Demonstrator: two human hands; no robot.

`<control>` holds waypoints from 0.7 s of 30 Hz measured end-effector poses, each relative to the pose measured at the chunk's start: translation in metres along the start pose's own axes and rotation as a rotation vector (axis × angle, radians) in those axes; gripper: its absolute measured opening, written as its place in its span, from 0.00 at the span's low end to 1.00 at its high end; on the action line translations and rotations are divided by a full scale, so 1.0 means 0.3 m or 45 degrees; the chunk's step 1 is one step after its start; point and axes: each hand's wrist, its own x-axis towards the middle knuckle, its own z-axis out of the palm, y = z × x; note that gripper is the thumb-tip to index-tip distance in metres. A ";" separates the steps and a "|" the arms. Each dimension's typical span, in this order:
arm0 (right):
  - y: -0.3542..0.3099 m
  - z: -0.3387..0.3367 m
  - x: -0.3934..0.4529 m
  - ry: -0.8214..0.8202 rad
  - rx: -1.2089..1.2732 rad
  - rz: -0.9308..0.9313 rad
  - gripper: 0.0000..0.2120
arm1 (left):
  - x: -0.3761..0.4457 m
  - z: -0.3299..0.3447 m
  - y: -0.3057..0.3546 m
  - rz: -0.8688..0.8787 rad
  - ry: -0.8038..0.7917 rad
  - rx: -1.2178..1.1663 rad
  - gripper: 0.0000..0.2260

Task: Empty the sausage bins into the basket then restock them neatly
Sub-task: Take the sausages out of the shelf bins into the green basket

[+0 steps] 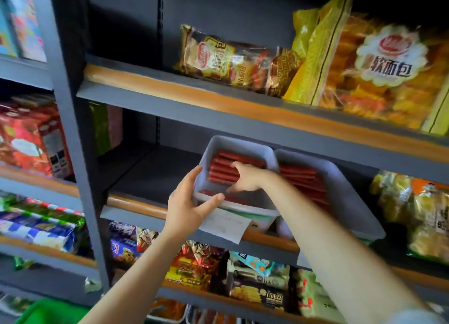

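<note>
While the left hand (187, 207) grips the left bin's (206, 153) corner, right hand (245, 178) grasping its red sausages (223, 170), right bin (345, 192) also stocked.

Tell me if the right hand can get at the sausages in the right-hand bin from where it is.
Probably yes. The right hand is inside the left bin; the right bin sits right beside it, open-topped, its sausages uncovered. Only the shelf above limits headroom.

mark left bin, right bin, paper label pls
left bin (232, 142), head view, far rim
right bin (349, 190), head view, right inner wall
paper label (226, 224), head view, centre of the sheet
</note>
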 end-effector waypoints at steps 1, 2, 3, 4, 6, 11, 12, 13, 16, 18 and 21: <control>-0.003 -0.009 0.034 -0.019 -0.037 0.033 0.46 | 0.003 0.002 -0.003 -0.008 0.006 -0.021 0.39; -0.002 -0.013 0.062 -0.020 -0.050 0.069 0.49 | 0.004 0.004 -0.004 -0.007 0.003 -0.034 0.39; 0.000 -0.014 0.084 -0.017 -0.060 0.103 0.51 | 0.004 0.005 -0.002 -0.006 -0.002 -0.042 0.39; 0.001 -0.009 0.105 -0.023 -0.087 0.131 0.52 | 0.005 0.005 -0.003 -0.010 -0.004 -0.056 0.39; 0.008 0.014 0.137 -0.031 -0.182 0.172 0.53 | 0.005 0.003 -0.005 -0.027 -0.002 -0.092 0.39; 0.028 0.045 0.165 0.025 -0.266 0.241 0.51 | 0.002 0.000 0.006 -0.001 -0.008 -0.103 0.37; 0.025 0.045 0.165 0.027 -0.288 0.233 0.48 | 0.001 0.000 0.010 0.003 -0.009 -0.096 0.36; 0.023 0.047 0.165 0.019 -0.295 0.211 0.43 | 0.001 -0.001 0.013 0.004 -0.011 -0.090 0.35; 0.016 0.059 0.157 -0.043 -0.257 0.163 0.30 | -0.002 -0.009 0.020 0.002 -0.004 -0.071 0.29; 0.014 0.050 0.145 -0.069 -0.253 0.157 0.29 | -0.005 -0.015 0.029 -0.003 -0.019 -0.066 0.27; -0.003 0.039 0.130 -0.115 -0.324 0.152 0.27 | -0.005 -0.015 0.027 0.001 -0.027 -0.053 0.28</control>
